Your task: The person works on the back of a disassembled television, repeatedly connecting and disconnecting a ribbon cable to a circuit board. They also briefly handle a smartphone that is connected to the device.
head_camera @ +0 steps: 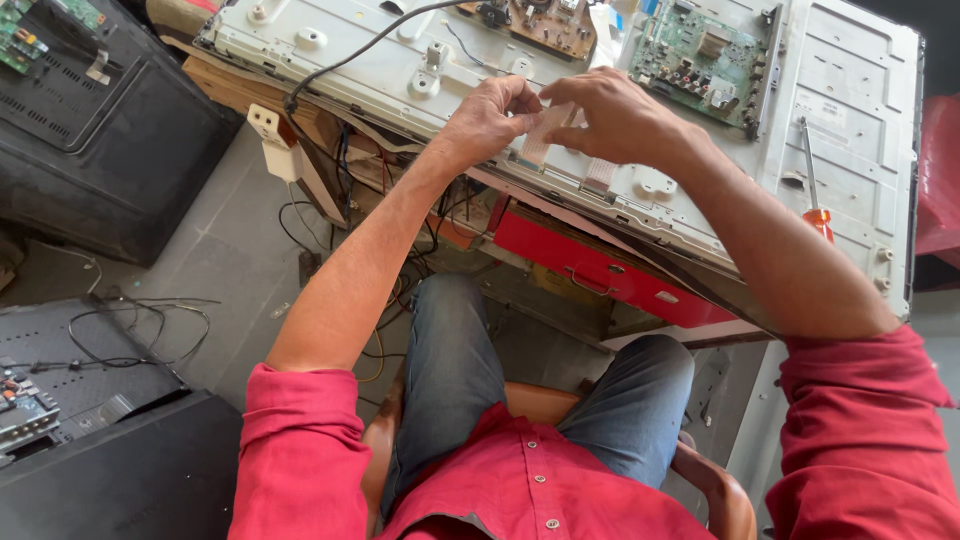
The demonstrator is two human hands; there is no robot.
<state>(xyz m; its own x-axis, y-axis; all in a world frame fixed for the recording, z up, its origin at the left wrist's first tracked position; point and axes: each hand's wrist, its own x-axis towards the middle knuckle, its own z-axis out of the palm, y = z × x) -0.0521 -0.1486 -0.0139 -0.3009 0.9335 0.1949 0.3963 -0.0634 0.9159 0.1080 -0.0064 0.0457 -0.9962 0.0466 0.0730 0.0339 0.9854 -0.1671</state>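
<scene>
Two hands: left hand (492,112) and right hand (610,115) meet over the near edge of the panel (850,110), fingers pinched narrow on one ribbon cable (540,138).
Left hand: thumb and fingertips closed on the upper part of the ribbon cable, wrist raised off the panel.
Right hand: fingers curled down beside the same cable, touching its right edge; how firmly it grips I cannot tell, as the knuckles hide the tips.
Ribbon cable: pale, flat, striped; it runs from between the hands down to the near edge of the panel. Whether its top end is seated in a socket is hidden.
Second ribbon (598,175): lies flat just right of the first, untouched, lower end at the panel edge.
Panel: white metal back of a flat screen, lying face down on the counter (600,268), cover already off.
Boards: green board (700,60) at the upper right looks fixed in place; brown board (545,25) at the top centre with a black lead (360,50) running off to the left.
Screwdriver (815,195): orange handle, lying on the panel right of the hands, apart from them.
Progress, as I judge it: the set is opened and the boards are bared; work is now at the ribbon cable, and the second ribbon and the boards show no sign of being lifted out.
Around: black cover (90,130) on the floor at left, loose wires (130,335) nearby, a red drawer front under the counter.
</scene>
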